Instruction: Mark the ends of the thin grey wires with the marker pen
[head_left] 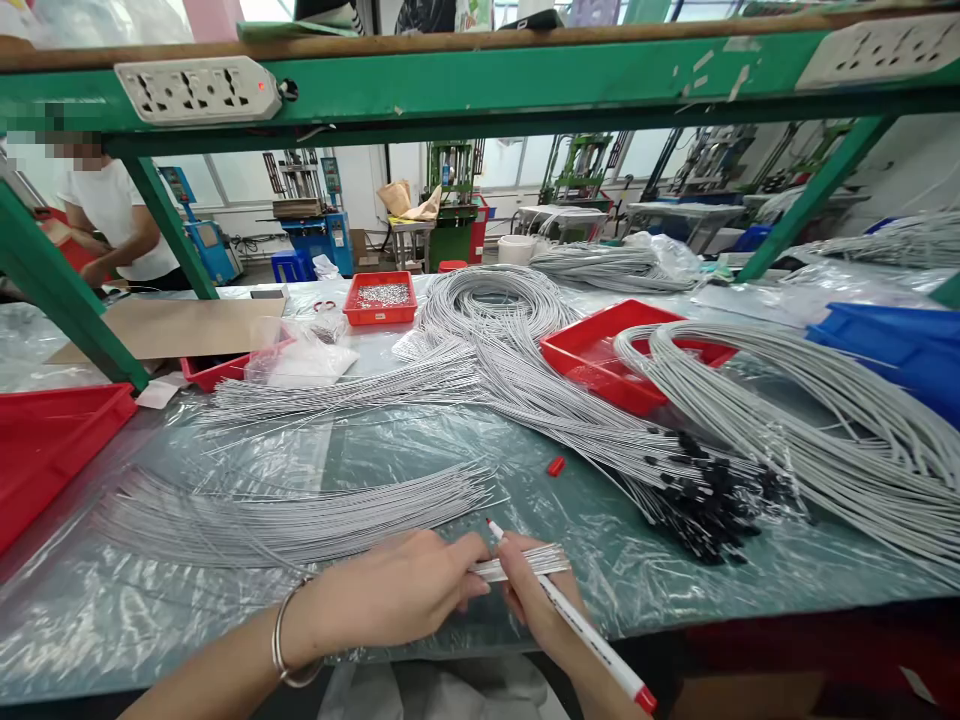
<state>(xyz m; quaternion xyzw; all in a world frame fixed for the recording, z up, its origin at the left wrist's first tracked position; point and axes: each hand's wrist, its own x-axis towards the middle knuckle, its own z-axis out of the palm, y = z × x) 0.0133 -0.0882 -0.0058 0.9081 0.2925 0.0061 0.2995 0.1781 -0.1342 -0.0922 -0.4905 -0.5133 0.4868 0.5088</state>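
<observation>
Near the front edge of the plastic-covered table, my left hand is closed around a small bundle of thin grey wires, whose ends stick out to the right. My right hand holds a white marker with a bare red tip pointing up and left, its red end toward the lower right; its fingers also touch the wire bundle. A red cap lies on the table beyond. Behind my left hand spreads a loose row of grey wires.
Wires with black ends lie at centre right, beside a large grey coil. Red trays and a blue bin flank the table. A green frame crosses above. A person stands at the far left.
</observation>
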